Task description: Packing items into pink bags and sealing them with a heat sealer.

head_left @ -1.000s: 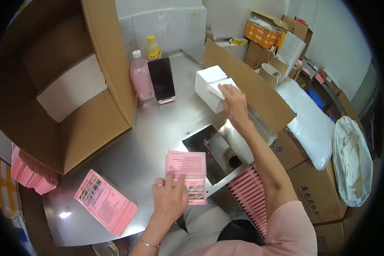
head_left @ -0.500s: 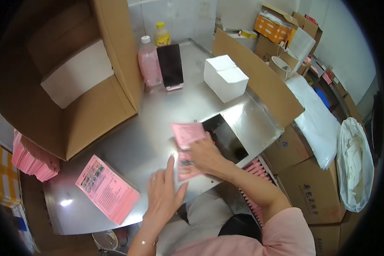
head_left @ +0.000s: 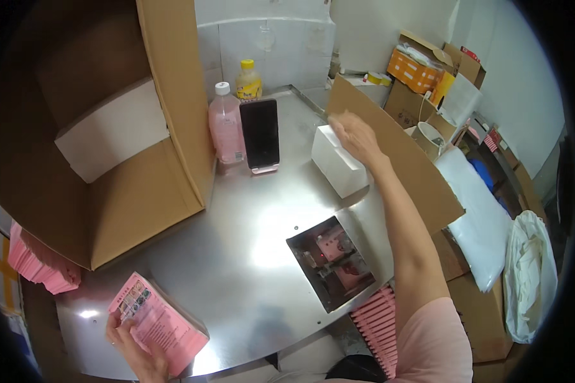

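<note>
My left hand rests on a pink stack of printed leaflets at the near left of the metal table. Its fingers lie apart across the top sheet. My right hand reaches to the far right, onto the upper end of a white block-shaped box or stack. The fingers there are bent over its top, and whatever they grip is hidden. Between the hands, a dark rectangular opening in the tabletop shows machine parts and pinkish pieces inside.
A large open carton stands at the left, beside more pink bundles. A phone on a stand and two bottles are behind. A cardboard panel edges the right side; a ridged pink row sits below the table edge.
My right hand has left the opening and moved up to the white block; the pink leaflet pieces under it are no longer seen there. My left hand has moved left onto the stack.
</note>
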`<state>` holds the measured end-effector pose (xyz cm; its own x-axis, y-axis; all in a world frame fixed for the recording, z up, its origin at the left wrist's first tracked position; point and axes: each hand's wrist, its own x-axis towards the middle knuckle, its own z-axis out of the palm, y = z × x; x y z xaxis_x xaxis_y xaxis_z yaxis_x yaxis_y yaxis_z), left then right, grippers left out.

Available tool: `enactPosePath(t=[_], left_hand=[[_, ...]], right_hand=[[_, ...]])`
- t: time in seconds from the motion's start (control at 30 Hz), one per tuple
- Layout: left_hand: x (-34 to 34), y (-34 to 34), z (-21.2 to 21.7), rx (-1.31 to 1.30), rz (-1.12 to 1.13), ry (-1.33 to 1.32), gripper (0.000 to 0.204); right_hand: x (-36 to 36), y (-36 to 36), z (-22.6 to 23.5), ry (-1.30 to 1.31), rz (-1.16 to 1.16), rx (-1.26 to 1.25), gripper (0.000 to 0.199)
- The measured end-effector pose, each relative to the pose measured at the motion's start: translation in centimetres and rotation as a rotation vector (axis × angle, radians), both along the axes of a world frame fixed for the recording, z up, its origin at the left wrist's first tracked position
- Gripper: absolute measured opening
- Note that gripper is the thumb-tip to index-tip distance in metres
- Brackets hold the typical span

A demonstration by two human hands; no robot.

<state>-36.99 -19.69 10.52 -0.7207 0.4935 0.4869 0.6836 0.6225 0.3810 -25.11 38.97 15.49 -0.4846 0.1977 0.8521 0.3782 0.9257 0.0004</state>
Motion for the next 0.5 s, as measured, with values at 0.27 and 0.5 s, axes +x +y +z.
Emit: enactPosePath(t=[0.27, 0.5], left_hand=[[-0.1, -0.4, -1.9, -0.228, 0.119, -0.047, 0.013], [-0.7, -0.5, -1.9, -0.188, 0.037, 0.012, 0.012]], right_hand=[[1.9, -5.4, 0.1, -0.477, -0.302, -0.613, 0.050], [9.4, -7.7, -0.1, -0.056, 0.074, -0.233, 0.031]])
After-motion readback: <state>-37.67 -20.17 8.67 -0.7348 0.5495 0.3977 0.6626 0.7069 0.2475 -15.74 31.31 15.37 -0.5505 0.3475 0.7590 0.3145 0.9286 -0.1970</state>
